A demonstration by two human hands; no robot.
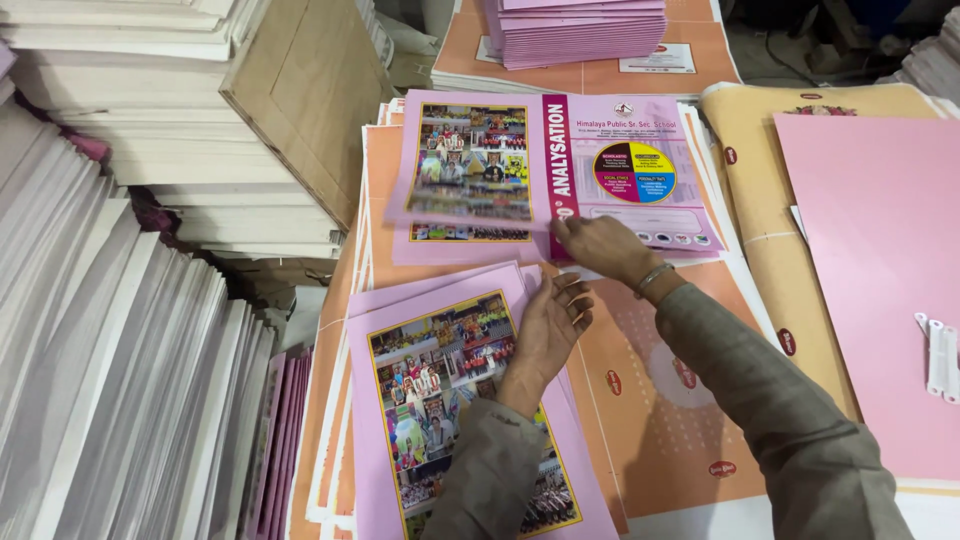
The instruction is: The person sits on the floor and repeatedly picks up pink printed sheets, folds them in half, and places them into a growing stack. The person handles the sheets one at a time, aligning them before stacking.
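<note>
Nearest the camera, a folded pink booklet cover (440, 400) with a yellow-framed photo collage is seen lying on top of a fanned pile of like covers. The left hand (545, 335) rests on its upper right corner; its fingers (572, 298) are spread and flat, pressed on the sheet without gripping it.

Just beyond those fingers, the right hand (600, 245) is laid on the lower edge of an unfolded pink cover sheet (545, 170). Its fingers (562, 228) are bent down at the magenta spine strip; whether the sheet is pinched or only pressed cannot be told. On that sheet a photo collage is placed left of the fingers, and a round four-coloured emblem up and to their right.

Under both hands, orange printed sheets (660, 400) with small red oval marks are stacked on the bench. To the right of the right-hand fingers, a plain pink board (870, 270) is laid over cream sheets, with white plastic strips (938, 355) on it.

Left of the fingers, tall stacks of white paper blocks (110, 380) are stood on edge, and a brown cardboard sheet (310, 100) leans above them.

Farthest off, beyond the fingers, a stack of folded pink covers (575, 30) is set on more orange sheets.
</note>
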